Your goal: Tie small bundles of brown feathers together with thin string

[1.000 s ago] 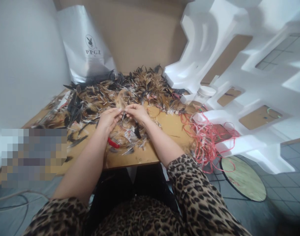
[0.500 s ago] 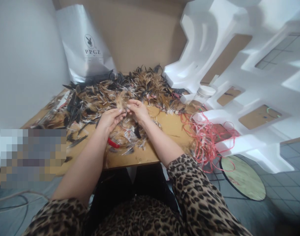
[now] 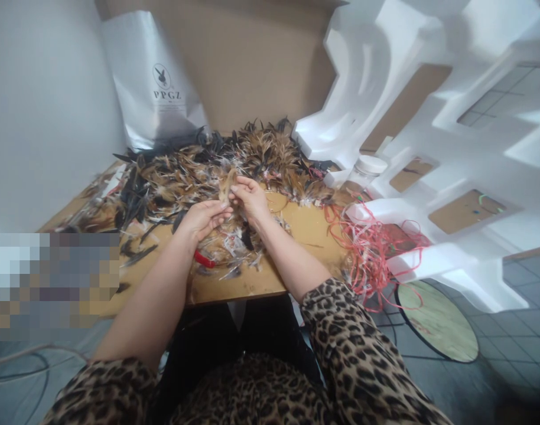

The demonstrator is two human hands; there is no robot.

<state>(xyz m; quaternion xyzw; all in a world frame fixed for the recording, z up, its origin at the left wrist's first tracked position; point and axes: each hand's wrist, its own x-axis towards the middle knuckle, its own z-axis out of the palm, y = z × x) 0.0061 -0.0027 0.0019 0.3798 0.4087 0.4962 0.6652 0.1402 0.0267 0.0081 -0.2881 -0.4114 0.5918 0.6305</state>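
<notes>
Between my two hands stands a light brown feather [image 3: 227, 184], its tip pointing up. My left hand [image 3: 204, 218] pinches it near the base, thumb against fingers. My right hand [image 3: 250, 199] has thumb and forefinger closed at the feather's right edge. Whether it is one feather or a few laid together, I cannot tell. Loose feathers and pale fluff [image 3: 228, 242] lie on the table below my hands, beside a small red object [image 3: 204, 260]. Behind them spreads a large heap of brown and black feathers [image 3: 181, 171].
A silver bag [image 3: 150, 77] stands behind the heap. On the right are a white-lidded jar [image 3: 370, 165], a tangle of pink-red ribbon [image 3: 371, 254] and white foam packing pieces [image 3: 412, 130]. The wooden table [image 3: 314, 227] ends just before my lap. A round green-topped stool [image 3: 436, 321] is at lower right.
The feather has turned more upright and looks narrower. My left hand has shifted slightly right toward my right hand, which stays almost in place.
</notes>
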